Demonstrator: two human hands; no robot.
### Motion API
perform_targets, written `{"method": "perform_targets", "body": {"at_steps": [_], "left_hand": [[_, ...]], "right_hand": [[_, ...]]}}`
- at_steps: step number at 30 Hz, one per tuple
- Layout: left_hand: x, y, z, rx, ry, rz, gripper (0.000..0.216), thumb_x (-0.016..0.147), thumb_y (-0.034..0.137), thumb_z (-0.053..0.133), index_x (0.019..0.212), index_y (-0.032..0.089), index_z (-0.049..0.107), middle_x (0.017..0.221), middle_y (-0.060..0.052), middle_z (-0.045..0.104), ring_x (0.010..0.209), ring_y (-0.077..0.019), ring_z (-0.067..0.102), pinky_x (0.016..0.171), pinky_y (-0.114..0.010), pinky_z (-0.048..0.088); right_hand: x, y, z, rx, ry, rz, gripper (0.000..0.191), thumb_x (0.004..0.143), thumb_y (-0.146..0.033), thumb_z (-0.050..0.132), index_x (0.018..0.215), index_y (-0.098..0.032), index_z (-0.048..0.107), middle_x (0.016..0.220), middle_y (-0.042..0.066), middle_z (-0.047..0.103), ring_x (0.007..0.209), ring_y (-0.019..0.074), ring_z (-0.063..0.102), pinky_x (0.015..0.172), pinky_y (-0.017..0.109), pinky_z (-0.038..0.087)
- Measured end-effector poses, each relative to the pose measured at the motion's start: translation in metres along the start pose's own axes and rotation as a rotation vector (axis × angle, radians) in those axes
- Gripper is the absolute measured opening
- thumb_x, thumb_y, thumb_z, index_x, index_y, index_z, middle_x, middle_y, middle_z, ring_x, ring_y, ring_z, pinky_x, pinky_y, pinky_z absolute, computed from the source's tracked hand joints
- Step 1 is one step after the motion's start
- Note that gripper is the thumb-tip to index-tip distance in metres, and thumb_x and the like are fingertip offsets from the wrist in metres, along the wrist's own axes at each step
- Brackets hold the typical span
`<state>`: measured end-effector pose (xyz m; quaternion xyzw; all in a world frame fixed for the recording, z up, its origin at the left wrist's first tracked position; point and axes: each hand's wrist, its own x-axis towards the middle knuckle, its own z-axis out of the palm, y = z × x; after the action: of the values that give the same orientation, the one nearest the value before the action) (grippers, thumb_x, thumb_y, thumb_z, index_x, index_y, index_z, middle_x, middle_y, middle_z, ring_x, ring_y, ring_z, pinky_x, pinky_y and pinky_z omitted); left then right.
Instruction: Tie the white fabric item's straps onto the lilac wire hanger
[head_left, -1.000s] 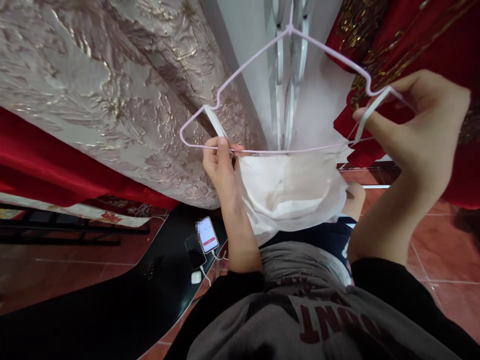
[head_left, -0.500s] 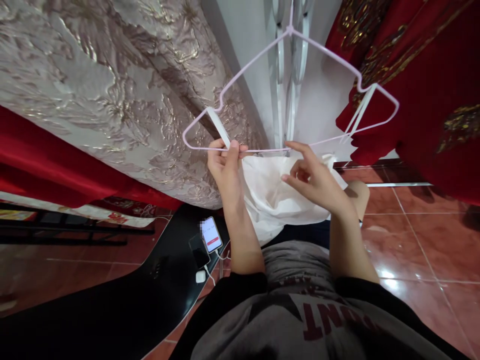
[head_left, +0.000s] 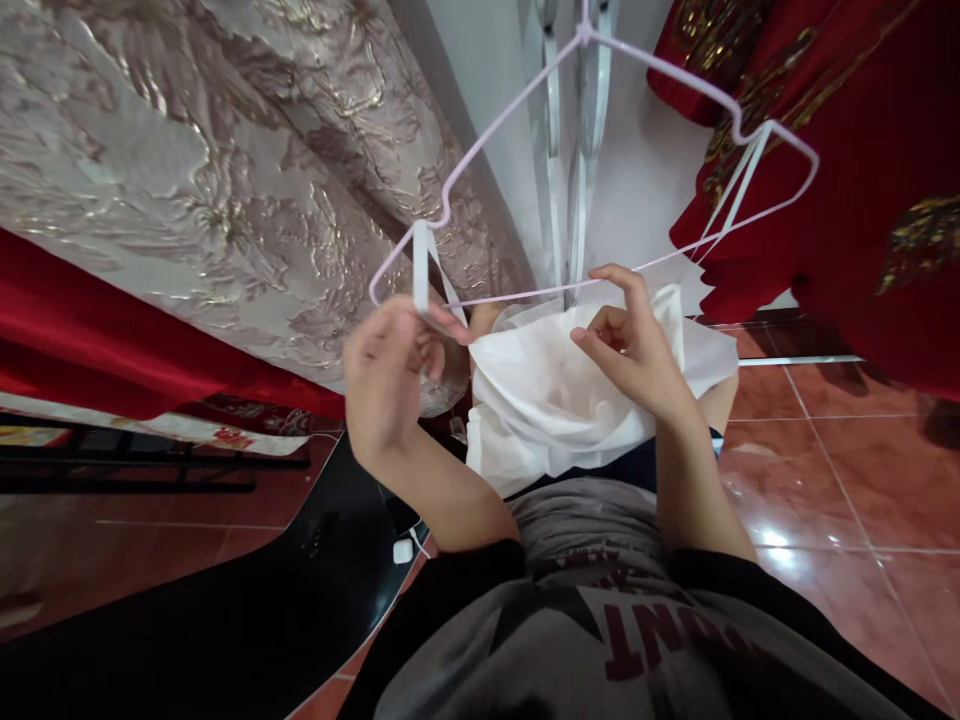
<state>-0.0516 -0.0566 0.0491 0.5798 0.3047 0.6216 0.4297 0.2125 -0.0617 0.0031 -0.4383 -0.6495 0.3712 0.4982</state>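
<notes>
A pale pink clothes hanger (head_left: 517, 105) hangs upright in front of me, tilted a little, its lower bar crossing above my lap. White straps of a white garment (head_left: 525, 385) loop over its two shoulder notches. The garment itself droops below the bar onto my lap. Slightly blurred, my left hand (head_left: 386, 375) is closed on the left strap (head_left: 421, 265) just under the hanger's left end. The right strap (head_left: 739, 185) hangs free of my hands. My right hand (head_left: 634, 345) is open, thumb and fingers apart, with its index fingertip at the lower bar and the garment behind it.
Pale embossed floral fabric (head_left: 247, 180) hangs at the left. Red cloth with gold decoration (head_left: 847, 200) hangs at the right. A black curved surface (head_left: 225, 600) at lower left bears a small white case (head_left: 403, 551) and a partly hidden phone. Red tiles (head_left: 825, 470) cover the floor.
My left hand has moved left and toward me, drawing the left strap away from the bar. The hanger has tilted, its right end higher. My right hand has shifted slightly up.
</notes>
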Motion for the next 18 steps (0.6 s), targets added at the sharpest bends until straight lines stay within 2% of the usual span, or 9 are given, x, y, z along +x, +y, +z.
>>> {"method": "perform_targets", "body": {"at_steps": [2,4,6,8,10,12,15,17,18], "left_hand": [[0.013,0.006,0.000,-0.136,0.065,0.043,0.039,0.098,0.060,0.077,0.098,0.021,0.082,0.085,-0.006,0.078,0.073,-0.0173,0.072,0.040,-0.023,0.033],[0.023,0.005,-0.003,-0.161,0.216,0.066,0.040,0.106,0.061,0.065,0.111,0.024,0.079,0.106,-0.008,0.081,0.105,-0.0248,0.078,0.049,-0.024,0.046],[0.028,-0.004,-0.009,-0.091,0.392,0.107,0.042,0.120,0.048,0.038,0.124,0.027,0.074,0.134,-0.008,0.077,0.143,-0.0310,0.063,0.065,-0.030,0.055],[0.025,-0.018,-0.017,-0.004,0.532,0.150,0.052,0.121,0.027,0.020,0.130,0.029,0.071,0.152,-0.005,0.068,0.159,-0.0312,0.045,0.071,-0.034,0.055],[0.019,-0.032,-0.019,0.059,0.601,0.127,0.046,0.118,0.022,0.027,0.129,0.028,0.072,0.155,-0.006,0.066,0.156,-0.0310,0.050,0.073,-0.033,0.055],[0.011,-0.041,-0.013,0.039,0.552,0.044,0.030,0.113,0.036,0.050,0.124,0.024,0.075,0.148,-0.012,0.070,0.141,-0.0314,0.065,0.073,-0.031,0.057],[0.006,-0.044,0.015,-0.064,0.380,-0.041,0.039,0.104,0.054,0.068,0.114,0.017,0.076,0.126,-0.018,0.078,0.115,-0.0295,0.077,0.069,-0.029,0.059],[0.008,-0.043,0.036,-0.111,0.364,-0.067,0.034,0.104,0.052,0.070,0.097,0.018,0.072,0.103,-0.012,0.079,0.098,-0.0253,0.079,0.064,-0.026,0.058],[0.011,-0.043,0.044,-0.143,0.373,-0.062,0.034,0.106,0.049,0.069,0.090,0.018,0.069,0.094,-0.009,0.078,0.091,-0.0225,0.079,0.060,-0.024,0.057]], "right_hand": [[-0.001,-0.002,-0.001,0.008,-0.014,0.013,0.054,0.098,-0.025,0.067,0.146,-0.035,0.044,0.071,-0.008,0.050,0.059,0.0130,0.043,0.059,0.031,0.034],[-0.002,-0.002,-0.001,0.013,-0.035,0.028,0.056,0.098,-0.025,0.068,0.147,-0.035,0.044,0.071,-0.008,0.051,0.059,0.0131,0.043,0.058,0.030,0.033],[-0.001,-0.001,-0.001,0.015,-0.046,0.033,0.059,0.097,-0.024,0.069,0.149,-0.035,0.043,0.071,-0.008,0.051,0.059,0.0128,0.043,0.057,0.030,0.032],[-0.001,0.000,-0.001,0.015,-0.040,0.028,0.060,0.096,-0.023,0.069,0.150,-0.035,0.043,0.071,-0.008,0.051,0.058,0.0125,0.042,0.057,0.030,0.031],[0.000,0.001,0.002,0.021,-0.037,0.021,0.060,0.096,-0.023,0.068,0.149,-0.034,0.044,0.071,-0.009,0.051,0.058,0.0122,0.042,0.056,0.029,0.031],[0.001,0.002,0.006,0.036,-0.048,0.011,0.060,0.096,-0.023,0.068,0.150,-0.033,0.044,0.070,-0.009,0.052,0.058,0.0122,0.042,0.056,0.029,0.032],[0.001,0.002,0.010,0.059,-0.071,-0.021,0.065,0.095,-0.026,0.071,0.153,-0.034,0.043,0.070,-0.009,0.053,0.057,0.0124,0.045,0.054,0.028,0.034],[0.001,0.003,0.008,0.061,-0.024,-0.051,0.064,0.094,-0.030,0.075,0.151,-0.035,0.048,0.072,-0.007,0.055,0.058,0.0127,0.047,0.053,0.028,0.035],[0.001,0.004,0.004,0.061,0.054,-0.076,0.060,0.093,-0.033,0.076,0.148,-0.036,0.052,0.074,-0.006,0.057,0.059,0.0130,0.048,0.053,0.028,0.036]]}}
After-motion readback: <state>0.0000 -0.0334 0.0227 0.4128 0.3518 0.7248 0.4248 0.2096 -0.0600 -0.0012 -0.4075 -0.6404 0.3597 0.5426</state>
